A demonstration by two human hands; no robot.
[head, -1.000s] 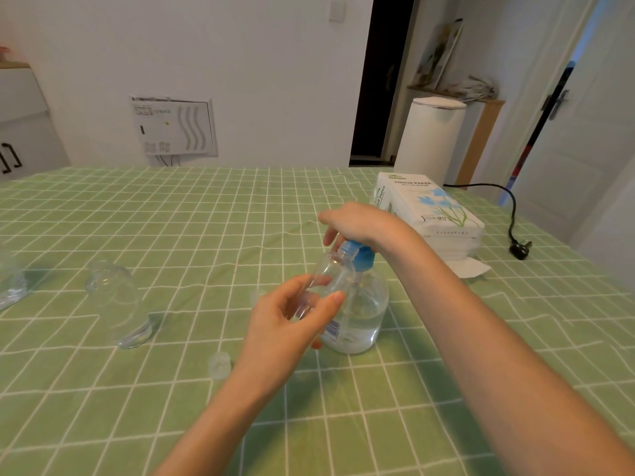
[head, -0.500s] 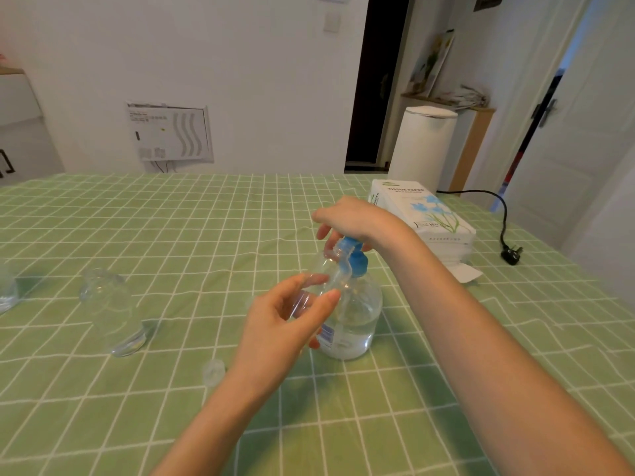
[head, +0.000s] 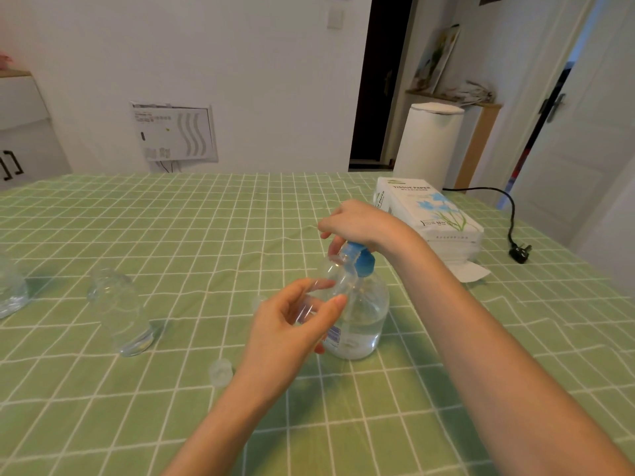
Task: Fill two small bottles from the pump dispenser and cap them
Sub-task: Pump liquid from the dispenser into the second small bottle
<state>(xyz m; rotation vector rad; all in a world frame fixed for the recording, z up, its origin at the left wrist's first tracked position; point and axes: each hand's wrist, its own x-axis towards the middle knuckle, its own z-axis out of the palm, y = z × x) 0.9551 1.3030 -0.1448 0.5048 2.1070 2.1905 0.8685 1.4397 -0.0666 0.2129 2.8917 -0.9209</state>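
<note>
Centrally, pump dispenser point(head: 364, 314) upright on green-checked tabletop point(head: 171, 235) | right hand point(head: 360, 225) curled over its blue head | left hand point(head: 288, 331), at its 7 o'clock, pinches tilted small bottle point(head: 338, 280), mouth at nozzle | second bottle point(head: 120, 310) at 9 o'clock | cap point(head: 220, 371) at 8 o'clock

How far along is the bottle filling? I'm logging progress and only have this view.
Done: nothing looks finished. In hand: the left hand holds a small clear bottle tilted, mouth at the blue pump head of the dispenser; the right hand grips that pump head from above. Left: a second clear bottle stands apart and a loose cap lies on the tablecloth, so filling and capping remain.
</note>
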